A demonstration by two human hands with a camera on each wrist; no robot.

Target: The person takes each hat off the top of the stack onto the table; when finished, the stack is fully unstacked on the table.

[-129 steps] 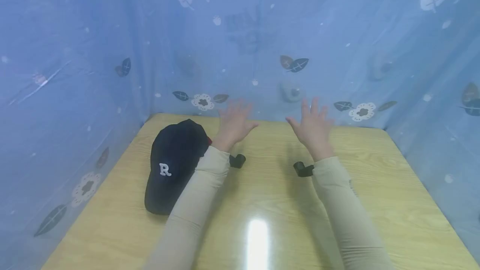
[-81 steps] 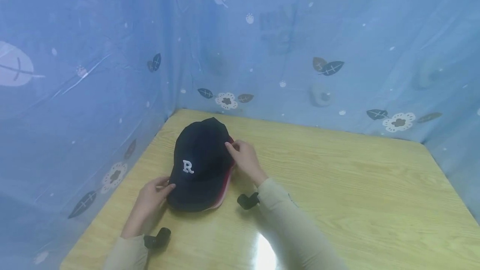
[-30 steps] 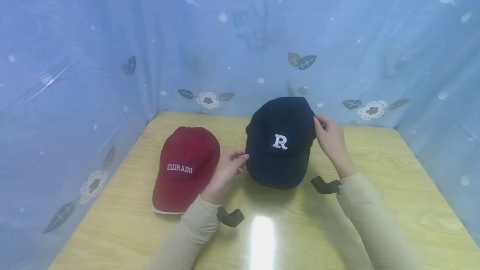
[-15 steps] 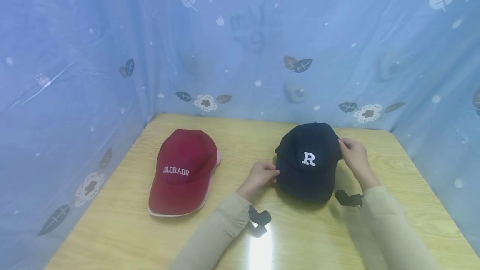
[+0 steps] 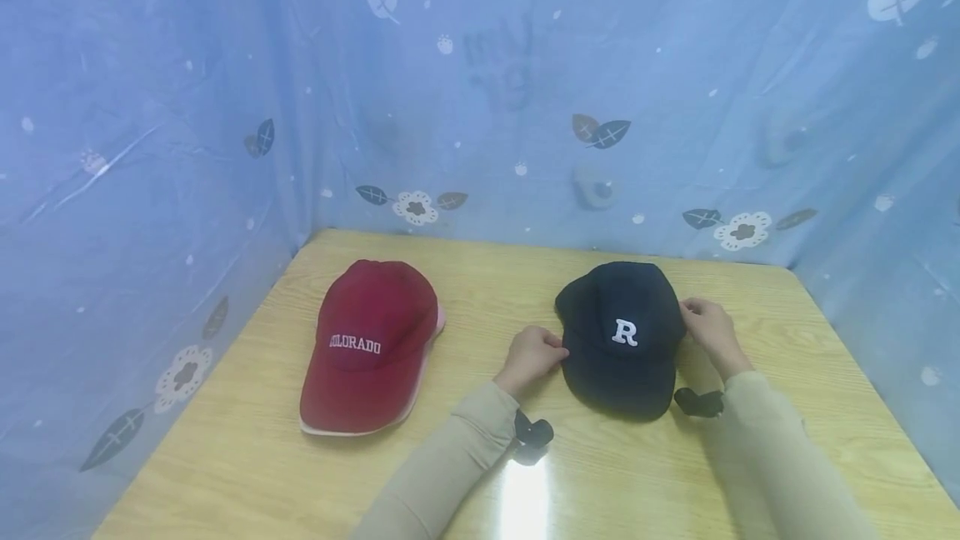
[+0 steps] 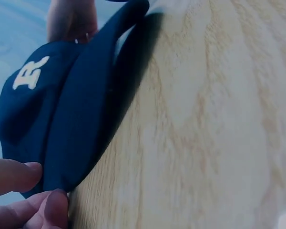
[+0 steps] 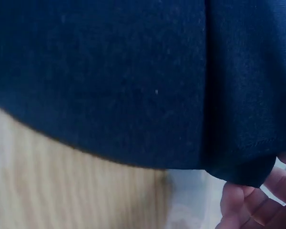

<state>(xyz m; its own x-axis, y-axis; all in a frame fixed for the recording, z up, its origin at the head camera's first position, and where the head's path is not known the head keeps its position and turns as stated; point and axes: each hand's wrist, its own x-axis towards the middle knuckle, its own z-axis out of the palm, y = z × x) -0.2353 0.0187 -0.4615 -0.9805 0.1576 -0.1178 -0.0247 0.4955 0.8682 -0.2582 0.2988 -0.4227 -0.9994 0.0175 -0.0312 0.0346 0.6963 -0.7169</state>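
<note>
From my end, the head view has the dark navy cap (image 5: 621, 361) right of centre in the frame, crown up, brim toward the lower edge, white letter R (image 5: 625, 332) facing me. The left hand (image 5: 531, 357) is at the cap's left side; the left wrist view shows its thumb and fingers pinching the cap's edge by the brim, lower left of that frame. I read the right hand (image 5: 708, 327) at the cap's other side, fingers pinching its edge, lower right in the right wrist view. The brim arches over the table (image 5: 487, 290); whether the whole lower edge touches down, I cannot tell. Left of centre, well apart: a red cap (image 5: 369, 365) lettered COLORADO, with something pink (image 5: 441, 319) showing at its right edge. A blue patterned curtain (image 5: 480, 90) fills the upper frame.
</note>
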